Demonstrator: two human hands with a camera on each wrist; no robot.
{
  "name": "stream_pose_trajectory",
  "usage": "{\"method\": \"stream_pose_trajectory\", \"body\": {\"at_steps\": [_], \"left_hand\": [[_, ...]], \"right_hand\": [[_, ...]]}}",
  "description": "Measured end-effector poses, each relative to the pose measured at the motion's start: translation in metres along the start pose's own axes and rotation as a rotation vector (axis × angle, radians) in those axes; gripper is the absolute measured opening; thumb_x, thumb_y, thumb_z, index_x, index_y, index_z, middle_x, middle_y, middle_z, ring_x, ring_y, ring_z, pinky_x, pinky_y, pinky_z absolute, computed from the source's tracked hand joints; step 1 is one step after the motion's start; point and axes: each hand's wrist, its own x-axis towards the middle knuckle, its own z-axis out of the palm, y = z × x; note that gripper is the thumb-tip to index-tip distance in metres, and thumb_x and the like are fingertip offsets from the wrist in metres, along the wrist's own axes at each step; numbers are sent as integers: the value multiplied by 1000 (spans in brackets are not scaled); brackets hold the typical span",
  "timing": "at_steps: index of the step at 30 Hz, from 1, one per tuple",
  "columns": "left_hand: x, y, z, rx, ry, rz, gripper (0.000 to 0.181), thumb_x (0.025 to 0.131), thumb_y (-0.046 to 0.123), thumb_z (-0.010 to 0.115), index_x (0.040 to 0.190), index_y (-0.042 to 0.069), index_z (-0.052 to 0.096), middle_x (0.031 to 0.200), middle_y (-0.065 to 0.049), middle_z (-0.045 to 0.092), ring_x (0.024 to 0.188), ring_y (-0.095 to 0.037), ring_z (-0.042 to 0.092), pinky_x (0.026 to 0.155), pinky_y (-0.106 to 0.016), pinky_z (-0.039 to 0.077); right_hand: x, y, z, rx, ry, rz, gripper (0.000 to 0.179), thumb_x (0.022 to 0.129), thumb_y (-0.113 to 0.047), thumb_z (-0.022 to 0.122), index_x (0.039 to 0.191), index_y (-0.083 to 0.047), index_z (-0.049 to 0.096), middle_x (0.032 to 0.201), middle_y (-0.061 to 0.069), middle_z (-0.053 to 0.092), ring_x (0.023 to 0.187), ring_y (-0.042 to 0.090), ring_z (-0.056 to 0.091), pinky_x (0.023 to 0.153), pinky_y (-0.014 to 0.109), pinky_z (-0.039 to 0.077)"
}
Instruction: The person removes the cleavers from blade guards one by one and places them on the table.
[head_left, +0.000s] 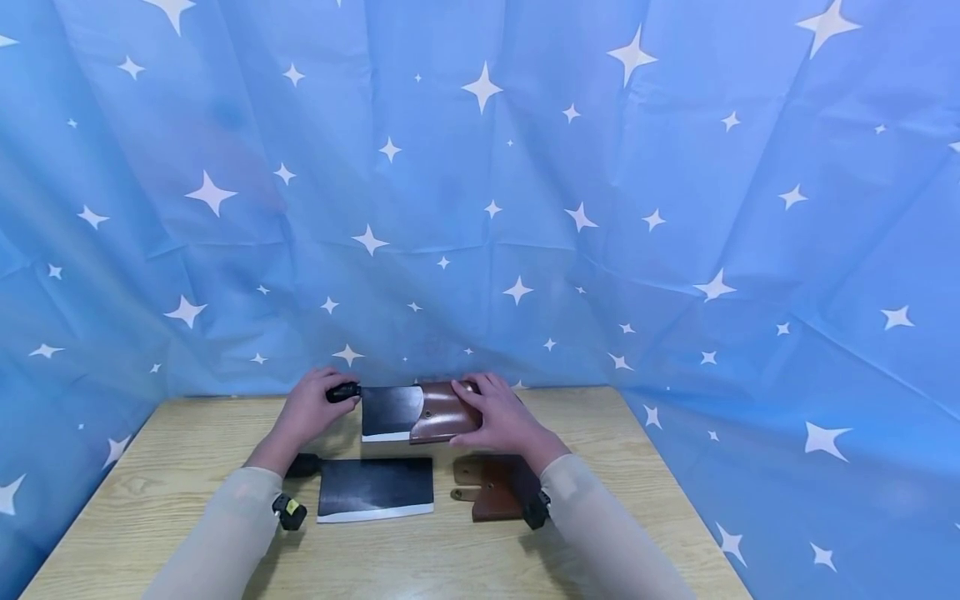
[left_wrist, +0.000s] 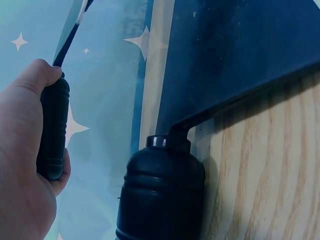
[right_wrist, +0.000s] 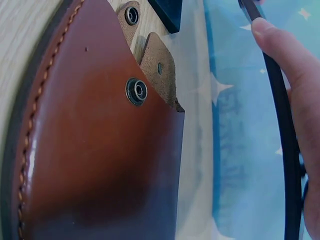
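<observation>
My left hand [head_left: 309, 410] grips the black ridged handle [left_wrist: 53, 125] of a cleaver [head_left: 390, 410], raised near the back of the table. Part of its dark blade with a bright cutting edge shows; the rest is inside a glossy brown leather sheath [head_left: 437, 423]. My right hand [head_left: 506, 418] holds that sheath, thumb on the front face and the other fingers partly hidden behind. In the right wrist view the sheath [right_wrist: 281, 115] appears edge-on, as a dark strip under the thumb.
A second cleaver [head_left: 377, 485] lies flat on the wooden table [head_left: 390, 562] below my hands, handle leftward. To its right, under my right wrist, lies another brown leather sheath [right_wrist: 105, 145] with snap straps. A blue star-patterned curtain [head_left: 480, 183] hangs behind the table.
</observation>
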Motion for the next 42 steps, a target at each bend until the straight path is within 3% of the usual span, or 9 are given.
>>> {"method": "stream_pose_trajectory", "body": {"at_steps": [21, 32, 42], "left_hand": [[2, 5, -2, -18, 6, -13, 39, 101, 22, 83, 137, 10, 78, 130, -16, 71, 118, -40, 62, 93, -63, 56], [2, 2, -4, -18, -1, -15, 42, 101, 22, 82, 139, 7, 77, 133, -20, 69, 121, -43, 60, 95, -65, 54], [2, 0, -4, -9, 1, -4, 41, 100, 23, 84, 137, 8, 78, 130, -18, 70, 118, -42, 61, 93, -65, 55]], "right_hand": [[0, -1, -5, -6, 48, -1, 110, 82, -72, 88, 168, -16, 49, 162, 8, 49, 146, 29, 43, 117, 52, 44], [-4, 1, -5, -14, 5, 32, 111, 84, -75, 85, 172, -21, 43, 166, 7, 45, 148, 29, 40, 121, 52, 41], [-6, 1, -7, 0, 14, 22, 109, 84, -73, 86, 171, -20, 45, 165, 9, 46, 148, 30, 40, 119, 53, 43]]}}
